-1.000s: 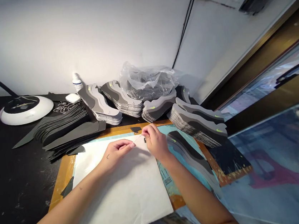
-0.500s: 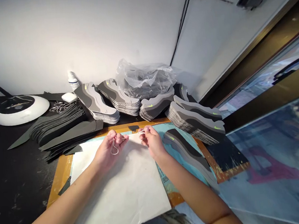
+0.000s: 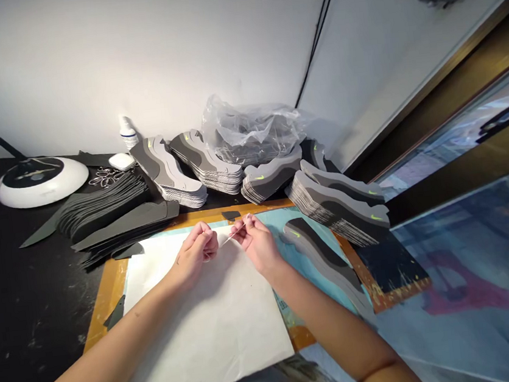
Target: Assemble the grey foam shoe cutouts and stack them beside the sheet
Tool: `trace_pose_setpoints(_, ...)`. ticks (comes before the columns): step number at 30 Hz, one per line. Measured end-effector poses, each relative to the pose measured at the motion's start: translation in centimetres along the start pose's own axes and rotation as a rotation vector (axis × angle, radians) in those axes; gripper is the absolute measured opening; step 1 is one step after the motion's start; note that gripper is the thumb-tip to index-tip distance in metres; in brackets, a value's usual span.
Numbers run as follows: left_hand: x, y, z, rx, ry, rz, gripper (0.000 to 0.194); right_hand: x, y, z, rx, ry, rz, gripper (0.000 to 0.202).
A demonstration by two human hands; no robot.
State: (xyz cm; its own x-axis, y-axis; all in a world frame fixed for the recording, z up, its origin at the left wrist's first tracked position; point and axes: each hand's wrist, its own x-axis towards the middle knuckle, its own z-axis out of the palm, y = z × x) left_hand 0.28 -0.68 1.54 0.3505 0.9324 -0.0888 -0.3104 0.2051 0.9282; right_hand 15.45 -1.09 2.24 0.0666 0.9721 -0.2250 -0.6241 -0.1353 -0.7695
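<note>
A thin pale string (image 3: 231, 237), possibly a rubber band, runs taut between my two hands above a white sheet (image 3: 214, 318). My left hand (image 3: 198, 249) is closed in a fist around one end, most of which its fingers hide. The other end is pinched between thumb and fingertips of my right hand (image 3: 254, 240). Right of that hand lies a short stack of grey shoe-upper pieces (image 3: 319, 251) with a yellow-green swoosh. A small dark scrap (image 3: 231, 216) sits just beyond my hands.
Several stacks of grey shoe pieces (image 3: 172, 173) line the back, beside a clear plastic bag (image 3: 252, 130). Dark pieces (image 3: 105, 211) are fanned out at left, near a lamp base (image 3: 42, 186), looped bands (image 3: 106, 177) and a white bottle (image 3: 128, 133). A window frame stands at right.
The loop that hung from my left hand is no longer visible, and that hand has closed into a fist. The string now slants up toward my right hand. The view has shifted slightly.
</note>
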Motion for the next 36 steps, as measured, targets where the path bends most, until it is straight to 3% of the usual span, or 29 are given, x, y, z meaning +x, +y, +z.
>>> trace_pose_setpoints(3, 0.2, 0.2, 0.0, 0.036, 0.048, -0.021, 0.025, 0.7, -1.7, -0.5, 0.105, 0.029, -0.027, 0.020)
trace_pose_setpoints(12, 0.6, 1.1, -0.6, 0.057, 0.205, -0.036, 0.023, 3.5, -7.7, -4.4, 0.096, 0.253, -0.352, 0.024)
trace_pose_setpoints(18, 0.7, 1.9, -0.4, -0.005, 0.310, -0.039, 0.023, 3.8, -9.9, -5.7, 0.051, 0.277, -0.435, 0.024)
trace_pose_setpoints(21, 0.6, 1.7, 0.1, -0.055, 0.298, 0.004, 0.025, 3.8, -8.4, -5.0, -0.035, 0.205, -0.395, 0.024)
trace_pose_setpoints(24, 0.3, 0.9, 0.4, -0.049, 0.149, 0.123, 0.027, 3.0, -4.4, -3.2, -0.183, 0.034, -0.230, 0.018)
trace_pose_setpoints(27, -0.3, 0.5, 0.4, 0.185, -0.004, 0.285, 0.023, 1.3, -0.4, -1.3, -0.337, -0.125, -0.114, 0.018)
trace_pose_setpoints(29, -0.5, 0.6, 0.1, 0.468, -0.039, 0.390, 0.021, 0.2, 0.9, -0.6, -0.583, -0.294, -0.083, 0.015)
trace_pose_setpoints(32, -0.4, 1.0, -0.7, 0.851, 0.031, 0.568, 0.023, -0.5, 0.8, -0.3, -0.683, -0.388, 0.003, 0.017)
trace_pose_setpoints(36, 0.5, 1.2, -1.7, 1.006, 0.145, 0.682, 0.025, -0.4, -0.7, -0.7, -0.566, -0.383, 0.186, 0.028)
